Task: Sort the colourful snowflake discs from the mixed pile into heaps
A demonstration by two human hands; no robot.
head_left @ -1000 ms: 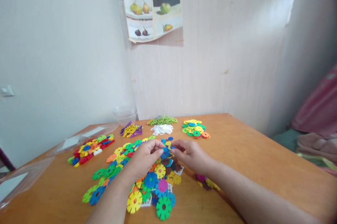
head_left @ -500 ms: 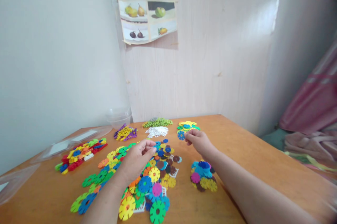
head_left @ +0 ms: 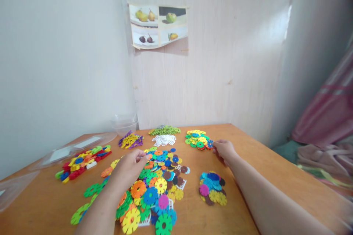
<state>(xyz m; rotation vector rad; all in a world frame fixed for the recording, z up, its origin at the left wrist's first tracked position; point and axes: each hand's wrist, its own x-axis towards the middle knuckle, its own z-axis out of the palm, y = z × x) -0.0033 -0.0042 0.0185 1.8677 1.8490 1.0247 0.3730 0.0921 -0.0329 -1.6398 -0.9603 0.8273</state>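
Note:
My left hand (head_left: 129, 168) hovers over a big heap of flower-shaped plastic discs (head_left: 154, 187) in many colours, its fingers pinched together at the heap's far edge with nothing visible between them. My right hand (head_left: 224, 150) rests on the wooden table (head_left: 264, 165), just right of a far pile of small discs (head_left: 197, 139). Its curled fingertips meet a small blue disc (head_left: 210, 143) at that pile's right edge; whether they grip it I cannot tell. A separate small pile of blue, yellow and pink discs (head_left: 212, 188) lies under my right forearm's left side.
Far across the table lie red, yellow and blue bricks (head_left: 82, 158), purple and yellow pieces (head_left: 131, 140), green pieces (head_left: 164, 130) and white pieces (head_left: 164, 139). A clear tub (head_left: 124, 123) and clear lids (head_left: 77, 146) stand at the left. Walls close the back; pink cloth (head_left: 325, 117) is right.
My hands have parted. The right hand carried a blue disc from the big heap out to the far pile's right edge. The left hand stayed over the heap, moving slightly left.

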